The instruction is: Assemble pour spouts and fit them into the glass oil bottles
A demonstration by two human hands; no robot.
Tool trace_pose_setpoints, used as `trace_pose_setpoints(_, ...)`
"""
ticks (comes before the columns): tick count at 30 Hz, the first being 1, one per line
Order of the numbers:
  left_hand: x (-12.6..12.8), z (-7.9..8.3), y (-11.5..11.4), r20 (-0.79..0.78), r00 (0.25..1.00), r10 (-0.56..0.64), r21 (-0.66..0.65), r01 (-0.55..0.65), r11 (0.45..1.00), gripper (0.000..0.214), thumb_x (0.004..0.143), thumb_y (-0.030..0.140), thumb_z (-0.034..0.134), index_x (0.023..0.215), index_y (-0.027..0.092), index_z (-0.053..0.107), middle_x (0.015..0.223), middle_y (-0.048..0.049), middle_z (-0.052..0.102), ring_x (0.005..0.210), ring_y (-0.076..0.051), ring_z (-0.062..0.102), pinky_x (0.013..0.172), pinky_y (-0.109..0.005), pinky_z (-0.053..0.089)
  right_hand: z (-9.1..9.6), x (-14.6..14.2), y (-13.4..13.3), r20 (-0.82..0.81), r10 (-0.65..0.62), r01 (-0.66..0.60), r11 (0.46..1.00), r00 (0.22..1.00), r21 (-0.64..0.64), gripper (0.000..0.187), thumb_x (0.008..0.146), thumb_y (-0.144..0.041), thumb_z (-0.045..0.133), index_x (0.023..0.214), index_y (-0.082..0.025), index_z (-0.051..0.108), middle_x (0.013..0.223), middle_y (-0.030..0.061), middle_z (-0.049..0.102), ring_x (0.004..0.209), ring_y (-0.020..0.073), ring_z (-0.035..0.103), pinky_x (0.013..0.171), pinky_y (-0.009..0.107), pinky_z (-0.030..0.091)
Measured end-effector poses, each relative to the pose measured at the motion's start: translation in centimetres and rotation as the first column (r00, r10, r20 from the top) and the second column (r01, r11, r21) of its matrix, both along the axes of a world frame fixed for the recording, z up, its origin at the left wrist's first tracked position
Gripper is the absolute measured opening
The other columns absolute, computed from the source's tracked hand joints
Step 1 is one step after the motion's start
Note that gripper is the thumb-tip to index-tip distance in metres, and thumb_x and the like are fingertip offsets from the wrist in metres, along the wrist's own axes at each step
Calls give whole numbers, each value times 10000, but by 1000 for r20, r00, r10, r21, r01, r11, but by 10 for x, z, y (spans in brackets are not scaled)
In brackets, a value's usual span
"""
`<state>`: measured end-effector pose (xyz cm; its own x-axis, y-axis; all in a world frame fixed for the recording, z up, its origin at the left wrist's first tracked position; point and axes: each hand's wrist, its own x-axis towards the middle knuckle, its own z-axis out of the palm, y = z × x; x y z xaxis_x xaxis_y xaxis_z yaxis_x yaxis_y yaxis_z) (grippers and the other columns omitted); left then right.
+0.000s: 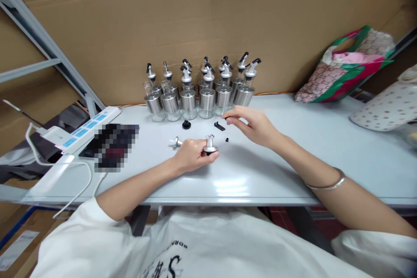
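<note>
My left hand (pixel 192 155) is closed round a silver pourer spout (pixel 210 144), its black underside resting over my thumb. My right hand (pixel 249 124) is above the table with thumb and fingertips pinched together; a dark speck shows at the tips, too small to name. Between the hands lie a flat black lever (pixel 219 126) and a tiny black plug (pixel 227 140). Behind my left hand are a black ribbed stopper (pixel 186 124) and another silver spout part (pixel 177 141) on its side.
Several glass oil bottles with steel sleeves (pixel 206 99) stand in rows at the back, most topped with spouts. To the left are a power strip (pixel 91 127), a white cable (pixel 89 178) and a blurred dark device (pixel 114 145). A patterned bag (pixel 332 76) leans at right.
</note>
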<state>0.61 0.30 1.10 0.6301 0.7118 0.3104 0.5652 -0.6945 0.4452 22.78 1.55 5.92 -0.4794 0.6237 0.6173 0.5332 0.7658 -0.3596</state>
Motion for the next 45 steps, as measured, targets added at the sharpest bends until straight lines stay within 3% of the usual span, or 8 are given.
trace_pose_setpoints(3,-1,-1,1,-26,999,-25,18,25,1000,375,842,482,490,651,164,548,580,0,553,519,-108,496,548,-229,366,0,9,9,60,-34,36,999,998,-37,159,921,-259,464,915,-193,608,814,51,669,699,152,599,601,239,425)
trace_pose_setpoints(10,0,0,-2,-101,992,-71,80,79,994,414,856,526,485,657,167,533,581,-5,575,528,-118,542,522,-227,366,-15,12,20,357,-139,214,960,924,-179,223,921,-211,374,962,-176,591,738,58,642,603,171,553,593,270,391)
trace_pose_setpoints(15,0,0,-1,-112,991,-75,101,87,991,440,866,548,460,652,169,520,567,-5,568,513,-121,538,510,-235,361,-15,15,22,316,-58,113,981,947,-158,195,893,-248,440,830,-166,605,852,93,603,693,174,559,663,277,420)
trace_pose_setpoints(21,0,0,-1,-138,986,-94,57,103,993,434,865,557,469,700,164,551,598,-13,593,560,-135,578,544,-237,395,-14,15,21,375,-58,161,955,925,-249,124,807,-145,475,757,-161,588,770,71,610,656,164,529,644,270,402)
trace_pose_setpoints(28,0,2,-2,-152,983,-104,40,112,993,419,865,543,477,722,160,568,614,-18,609,579,-140,590,552,-238,401,-15,17,21,480,-67,283,875,875,-394,133,828,-173,470,813,-165,601,677,41,620,579,150,509,604,266,376)
trace_pose_setpoints(40,1,1,-1,-158,980,-120,85,135,987,415,860,545,483,716,164,564,589,-8,610,560,-141,593,527,-239,375,-17,13,21,417,48,153,888,908,-434,221,844,-148,427,856,-163,647,862,79,697,754,183,620,706,292,473)
trace_pose_setpoints(45,0,2,-1,-180,975,-132,91,150,984,419,864,548,477,720,164,565,597,-12,618,557,-139,592,525,-236,367,-15,14,19,445,66,168,869,893,-466,255,749,-74,484,900,-163,669,834,58,697,713,166,617,667,263,477)
